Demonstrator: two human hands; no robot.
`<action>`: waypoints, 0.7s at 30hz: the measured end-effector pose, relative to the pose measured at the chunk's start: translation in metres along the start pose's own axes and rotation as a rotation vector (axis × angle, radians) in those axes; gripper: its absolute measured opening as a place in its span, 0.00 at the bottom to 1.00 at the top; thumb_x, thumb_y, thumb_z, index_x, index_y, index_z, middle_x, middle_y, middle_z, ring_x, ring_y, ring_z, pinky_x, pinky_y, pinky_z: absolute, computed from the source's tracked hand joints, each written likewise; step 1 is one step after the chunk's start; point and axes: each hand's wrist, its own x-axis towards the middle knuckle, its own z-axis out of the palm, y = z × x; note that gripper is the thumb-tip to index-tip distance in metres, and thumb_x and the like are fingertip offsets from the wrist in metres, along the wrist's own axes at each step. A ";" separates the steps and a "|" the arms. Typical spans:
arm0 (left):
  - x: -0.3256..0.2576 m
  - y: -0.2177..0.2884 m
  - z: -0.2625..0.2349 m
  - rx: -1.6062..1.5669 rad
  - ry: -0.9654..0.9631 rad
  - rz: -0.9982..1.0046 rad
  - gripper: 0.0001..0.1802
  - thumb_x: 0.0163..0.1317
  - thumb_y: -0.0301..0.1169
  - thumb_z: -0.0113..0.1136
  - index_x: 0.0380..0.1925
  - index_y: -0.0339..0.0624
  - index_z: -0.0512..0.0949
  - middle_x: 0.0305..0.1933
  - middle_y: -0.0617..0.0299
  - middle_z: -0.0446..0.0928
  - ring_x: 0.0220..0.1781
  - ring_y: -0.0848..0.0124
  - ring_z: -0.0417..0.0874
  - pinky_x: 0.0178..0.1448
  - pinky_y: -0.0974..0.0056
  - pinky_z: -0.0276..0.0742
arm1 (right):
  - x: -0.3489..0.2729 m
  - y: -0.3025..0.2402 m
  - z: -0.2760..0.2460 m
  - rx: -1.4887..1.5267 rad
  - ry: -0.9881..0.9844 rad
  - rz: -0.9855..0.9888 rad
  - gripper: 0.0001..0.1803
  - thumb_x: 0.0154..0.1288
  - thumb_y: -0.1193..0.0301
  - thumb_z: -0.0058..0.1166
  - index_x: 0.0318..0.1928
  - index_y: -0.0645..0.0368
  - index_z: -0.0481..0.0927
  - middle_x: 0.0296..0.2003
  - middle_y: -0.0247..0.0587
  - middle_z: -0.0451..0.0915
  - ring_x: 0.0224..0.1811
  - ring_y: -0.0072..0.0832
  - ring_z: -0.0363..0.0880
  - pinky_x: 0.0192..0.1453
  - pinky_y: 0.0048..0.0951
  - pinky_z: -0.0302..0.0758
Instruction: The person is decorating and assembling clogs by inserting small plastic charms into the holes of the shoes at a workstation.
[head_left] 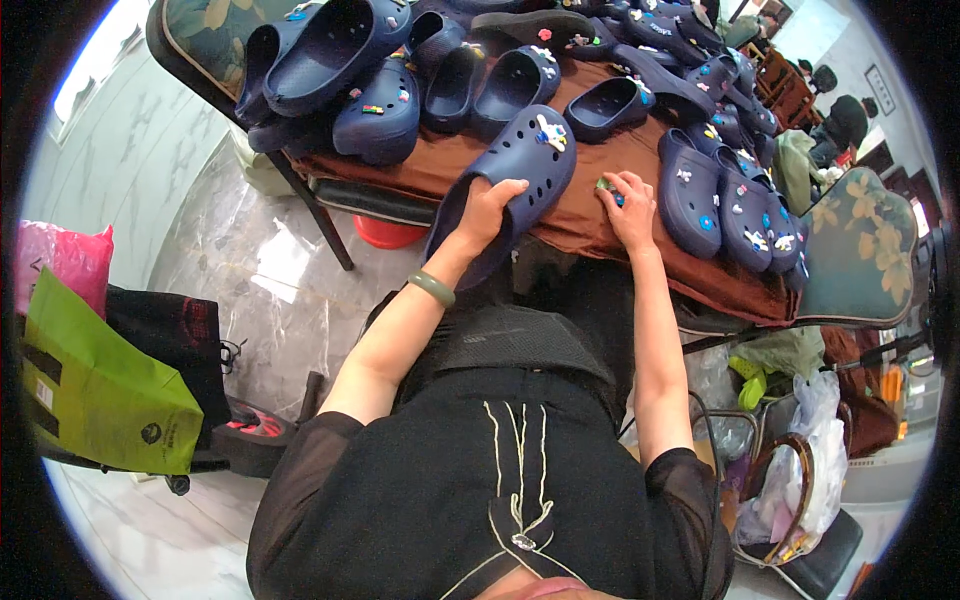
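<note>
My left hand (484, 212) grips a navy clog (522, 150) at the table's near edge, its fingers inside the opening and the thumb over the strap side. A white charm with yellow and blue bits (550, 133) sits on the clog's toe, which is dotted with round holes. Just to the right, my right hand (631, 207) is closed in a pinch low over the brown cloth (592, 165). Small green and blue charms (605, 187) show at its fingertips; their exact shape is partly hidden. The two hands are apart.
Navy clogs (330, 55) pile up at the far left and back, and decorated pairs (690, 195) stand at the right of the cloth. Floral chair backs (862, 240) flank the table. A red basin (388, 231) is underneath; a green bag (105, 380) lies at left.
</note>
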 end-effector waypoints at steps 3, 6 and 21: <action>0.001 0.000 0.001 0.038 -0.005 0.024 0.15 0.53 0.31 0.55 0.39 0.32 0.76 0.39 0.61 0.77 0.41 0.72 0.76 0.48 0.67 0.71 | 0.006 0.003 0.006 -0.022 -0.011 -0.015 0.11 0.54 0.60 0.60 0.37 0.47 0.83 0.38 0.28 0.78 0.47 0.35 0.72 0.49 0.39 0.67; 0.000 -0.001 -0.003 0.007 -0.012 -0.015 0.15 0.53 0.31 0.56 0.39 0.32 0.76 0.39 0.61 0.76 0.41 0.72 0.76 0.48 0.67 0.71 | 0.008 -0.006 0.005 -0.157 0.099 -0.141 0.07 0.55 0.63 0.60 0.35 0.46 0.84 0.37 0.27 0.78 0.45 0.31 0.72 0.49 0.37 0.65; 0.002 0.000 -0.006 0.168 -0.019 0.130 0.16 0.54 0.31 0.55 0.41 0.33 0.75 0.39 0.62 0.77 0.42 0.72 0.77 0.49 0.66 0.72 | 0.077 -0.129 0.025 0.241 0.189 -0.569 0.09 0.49 0.72 0.63 0.34 0.52 0.82 0.31 0.32 0.78 0.37 0.33 0.74 0.43 0.34 0.69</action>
